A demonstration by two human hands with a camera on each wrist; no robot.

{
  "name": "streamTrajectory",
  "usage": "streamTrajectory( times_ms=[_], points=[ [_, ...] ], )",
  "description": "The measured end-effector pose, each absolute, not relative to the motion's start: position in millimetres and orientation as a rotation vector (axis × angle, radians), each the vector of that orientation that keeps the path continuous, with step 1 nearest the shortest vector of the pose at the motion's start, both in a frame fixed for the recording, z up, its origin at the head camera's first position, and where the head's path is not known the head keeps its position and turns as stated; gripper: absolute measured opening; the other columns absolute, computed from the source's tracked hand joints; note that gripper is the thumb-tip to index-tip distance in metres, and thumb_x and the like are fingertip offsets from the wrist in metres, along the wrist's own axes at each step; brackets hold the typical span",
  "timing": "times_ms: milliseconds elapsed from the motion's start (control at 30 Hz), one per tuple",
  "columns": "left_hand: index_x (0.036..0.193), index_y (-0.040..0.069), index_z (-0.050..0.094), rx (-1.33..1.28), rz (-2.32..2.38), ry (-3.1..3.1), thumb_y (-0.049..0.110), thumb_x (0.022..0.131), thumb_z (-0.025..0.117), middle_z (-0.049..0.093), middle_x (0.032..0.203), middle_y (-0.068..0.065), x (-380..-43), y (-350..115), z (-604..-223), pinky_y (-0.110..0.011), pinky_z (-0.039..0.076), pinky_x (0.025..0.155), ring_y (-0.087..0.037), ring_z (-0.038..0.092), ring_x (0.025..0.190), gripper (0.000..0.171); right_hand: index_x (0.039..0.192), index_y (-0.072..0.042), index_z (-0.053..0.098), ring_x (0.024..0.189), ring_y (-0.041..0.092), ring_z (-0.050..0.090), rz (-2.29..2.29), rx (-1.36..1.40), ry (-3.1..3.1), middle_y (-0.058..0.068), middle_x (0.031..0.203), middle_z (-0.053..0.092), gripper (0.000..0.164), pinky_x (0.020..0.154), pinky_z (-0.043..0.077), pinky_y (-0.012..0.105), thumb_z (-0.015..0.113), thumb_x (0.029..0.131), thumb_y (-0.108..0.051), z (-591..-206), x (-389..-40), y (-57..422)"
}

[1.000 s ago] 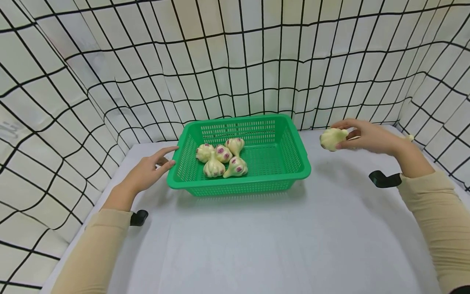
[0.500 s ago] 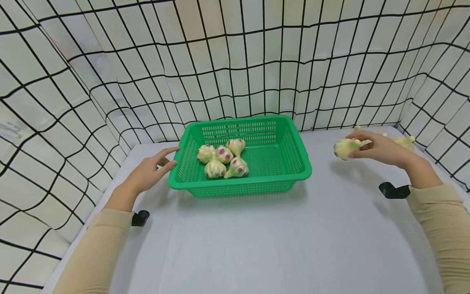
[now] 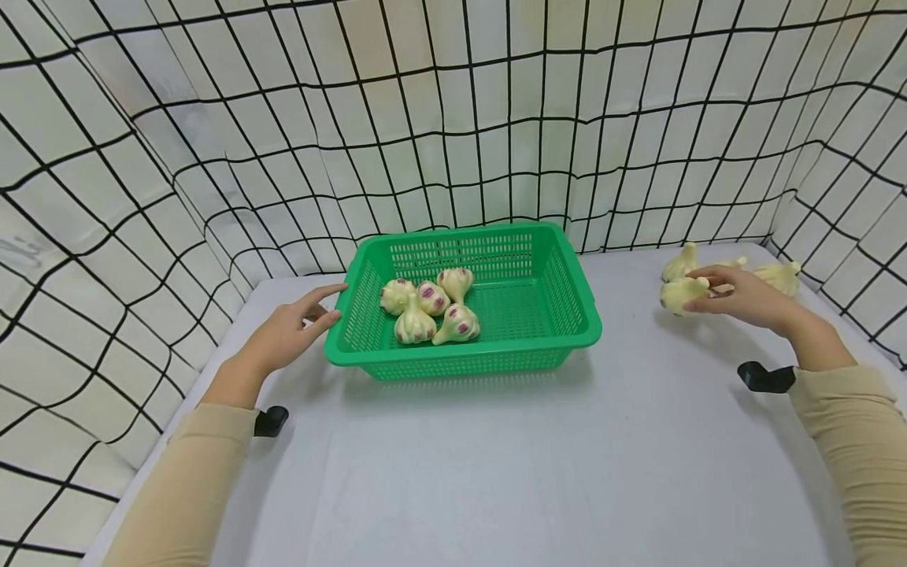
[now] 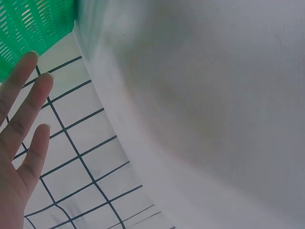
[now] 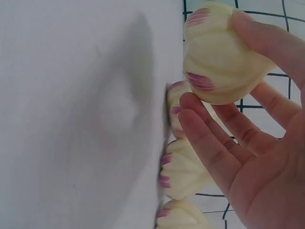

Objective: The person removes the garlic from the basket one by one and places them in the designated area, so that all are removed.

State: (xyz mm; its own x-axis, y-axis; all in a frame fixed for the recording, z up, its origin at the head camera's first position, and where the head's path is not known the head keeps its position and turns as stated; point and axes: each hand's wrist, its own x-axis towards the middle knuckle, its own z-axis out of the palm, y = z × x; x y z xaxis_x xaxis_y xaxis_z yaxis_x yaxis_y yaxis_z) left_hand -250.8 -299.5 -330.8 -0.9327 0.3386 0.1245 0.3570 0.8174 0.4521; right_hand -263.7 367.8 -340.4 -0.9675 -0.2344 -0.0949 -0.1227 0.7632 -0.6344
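Note:
My right hand [image 3: 744, 298] pinches a cream garlic bulb [image 3: 682, 296] between thumb and fingers at the right of the table. In the right wrist view the same garlic bulb [image 5: 224, 57] shows purple streaks and seems slightly above the surface. Around this hand lie a garlic bulb [image 3: 680, 264] just behind, another one [image 3: 779, 277] to the right, and one partly hidden by the fingers. On the left, my left hand [image 3: 283, 335] touches the left rim of a green plastic basket [image 3: 460, 354], fingers extended. Several garlic bulbs [image 3: 414, 324] sit in the basket's left half.
Black wire grid [image 3: 489, 118] over white sheeting walls the back and both sides. A white cloth [image 3: 453, 472] covers the table. Black devices, one of them a wrist mount [image 3: 765, 378], stick out from both sleeves.
My right hand has moved to the right and lower with the garlic bulb, near the other bulbs, which now show more. The left hand stays at the basket's rim.

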Motion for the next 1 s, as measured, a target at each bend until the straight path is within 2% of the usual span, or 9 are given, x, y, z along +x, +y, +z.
streamTrajectory(
  times_ms=[267,533,1000],
  points=[
    [0.159,0.017,0.037,-0.577,-0.752,-2.95,0.041,0.109,0.049,0.069,0.119,-0.024,-250.7,-299.3,-330.6,-0.066,0.046,0.093,-0.042,0.063,0.112,0.057,0.154,0.005,0.032,0.137,0.059,0.028,-1.025,-0.252,2.766,0.041,0.151,0.029,0.075,0.101,0.031,0.073,0.067,0.1,-0.034,-349.0,-263.5,378.9],
    [0.159,0.018,0.037,-0.573,-0.759,-2.95,0.041,0.109,0.049,0.069,0.118,-0.023,-250.6,-299.5,-331.1,-0.065,0.046,0.093,-0.041,0.063,0.112,0.057,0.154,0.006,0.031,0.135,0.06,0.03,-1.003,-0.223,2.776,0.043,0.149,0.029,0.078,0.101,0.031,0.074,0.068,0.1,-0.036,-352.6,-263.1,383.4],
    [0.159,0.017,0.037,-0.578,-0.764,-2.946,0.041,0.109,0.049,0.069,0.119,-0.024,-250.2,-299.1,-331.1,-0.066,0.045,0.094,-0.041,0.063,0.112,0.057,0.155,0.006,0.03,0.134,0.057,0.033,-1.049,-0.22,2.732,0.043,0.149,0.027,0.076,0.104,0.031,0.069,0.068,0.1,-0.032,-360.4,-263.7,387.6]
  ],
)
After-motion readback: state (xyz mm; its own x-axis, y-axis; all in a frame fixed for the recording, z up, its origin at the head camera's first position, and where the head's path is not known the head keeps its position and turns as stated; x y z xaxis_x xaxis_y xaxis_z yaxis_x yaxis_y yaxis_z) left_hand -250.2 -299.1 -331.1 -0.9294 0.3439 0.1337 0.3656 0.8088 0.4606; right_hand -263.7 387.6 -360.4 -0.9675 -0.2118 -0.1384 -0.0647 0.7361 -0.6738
